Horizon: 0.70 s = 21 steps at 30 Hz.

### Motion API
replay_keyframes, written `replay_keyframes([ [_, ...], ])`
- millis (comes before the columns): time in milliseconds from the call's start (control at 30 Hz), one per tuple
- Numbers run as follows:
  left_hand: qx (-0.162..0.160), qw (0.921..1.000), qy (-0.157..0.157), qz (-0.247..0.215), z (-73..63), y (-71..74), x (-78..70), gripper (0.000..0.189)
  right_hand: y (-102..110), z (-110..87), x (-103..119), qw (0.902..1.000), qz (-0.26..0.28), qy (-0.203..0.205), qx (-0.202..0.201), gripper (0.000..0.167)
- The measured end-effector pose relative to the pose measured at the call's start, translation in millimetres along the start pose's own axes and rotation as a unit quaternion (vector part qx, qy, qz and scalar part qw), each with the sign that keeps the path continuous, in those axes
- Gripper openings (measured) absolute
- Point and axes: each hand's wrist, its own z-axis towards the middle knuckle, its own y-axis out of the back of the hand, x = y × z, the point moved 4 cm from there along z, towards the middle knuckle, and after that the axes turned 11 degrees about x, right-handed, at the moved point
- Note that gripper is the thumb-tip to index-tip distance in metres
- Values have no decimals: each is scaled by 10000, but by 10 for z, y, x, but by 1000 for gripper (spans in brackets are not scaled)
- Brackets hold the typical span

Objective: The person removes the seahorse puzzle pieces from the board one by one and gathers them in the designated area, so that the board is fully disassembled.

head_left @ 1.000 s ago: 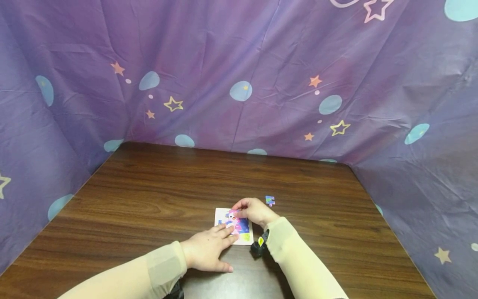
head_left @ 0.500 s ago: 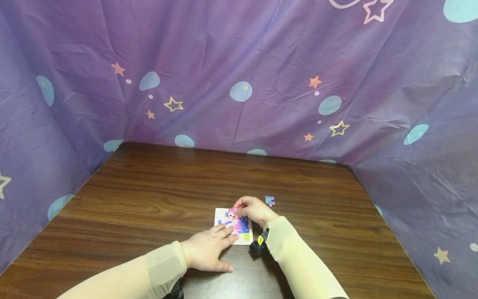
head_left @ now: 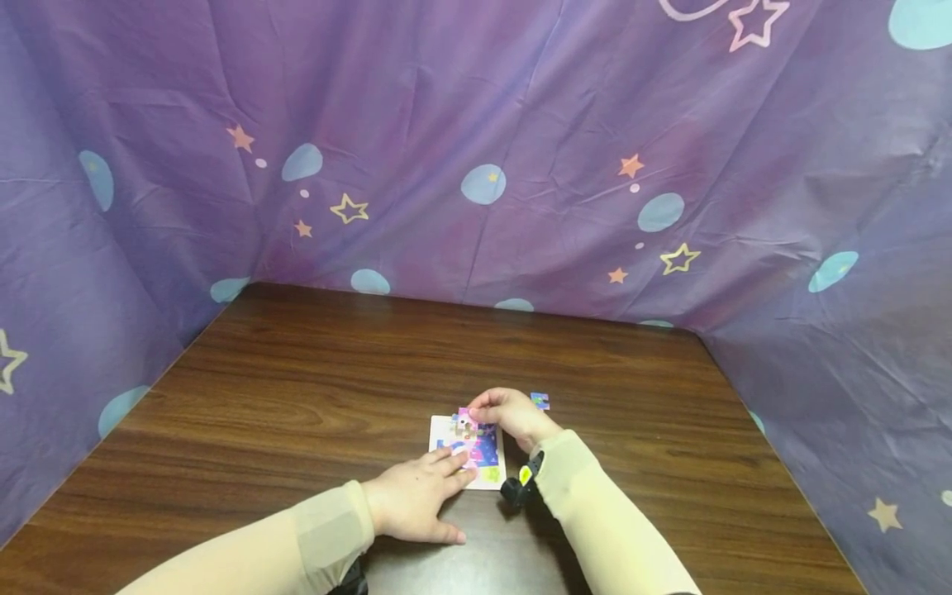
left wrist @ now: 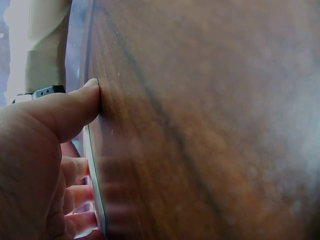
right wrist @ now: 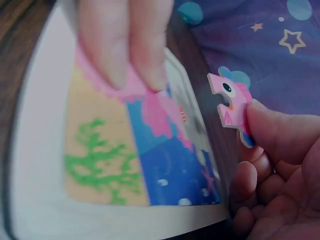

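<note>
My right hand [head_left: 516, 417] pinches a pink jigsaw puzzle piece [right wrist: 237, 107] between thumb and fingers. The piece shows a black-and-white eye and blue tabs, and is raised off the far part of the small white-bordered puzzle board [head_left: 439, 430]. My left hand [head_left: 416, 497] lies with fingers spread, fingertips pressing on the near left part of the board and covering some of it. In the right wrist view, a sandy strip with green seaweed and a deep blue area fill part of the board's picture. The left wrist view shows the left thumb [left wrist: 82, 107] against the tabletop.
One loose blue and green puzzle piece [head_left: 540, 401] lies on the table just beyond the right hand. A dark wood-grain table [head_left: 335, 364] carries everything. Purple cloth [head_left: 402, 140] with stars and blue ovals hangs behind and along both sides.
The pink puzzle piece has come up out of the board in my right hand, which rose slightly. Part of the loose piece is now hidden behind that hand. The left hand stays in place.
</note>
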Motion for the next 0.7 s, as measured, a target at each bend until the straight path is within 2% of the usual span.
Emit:
replay_keyframes([
  [133, 3, 10000, 4, -22, -6, 10, -4, 82, 38, -14, 33, 9995, 166, 246, 109, 7],
  [333, -1, 10000, 11, -80, -11, 15, -5, 82, 187, -16, 36, 9996, 282, -46, -57, 9],
  [467, -8, 10000, 1, -98, -4, 9, 3, 82, 330, -69, 36, 9993, 231, -218, -217, 3],
  [533, -17, 10000, -9, -96, 2, 3, 5, 82, 402, -97, 24, 9987, 274, -310, -283, 7],
  [700, -23, 10000, 9, -50, 9, -10, 3, 82, 584, -188, 24, 9983, 272, -309, -406, 9],
])
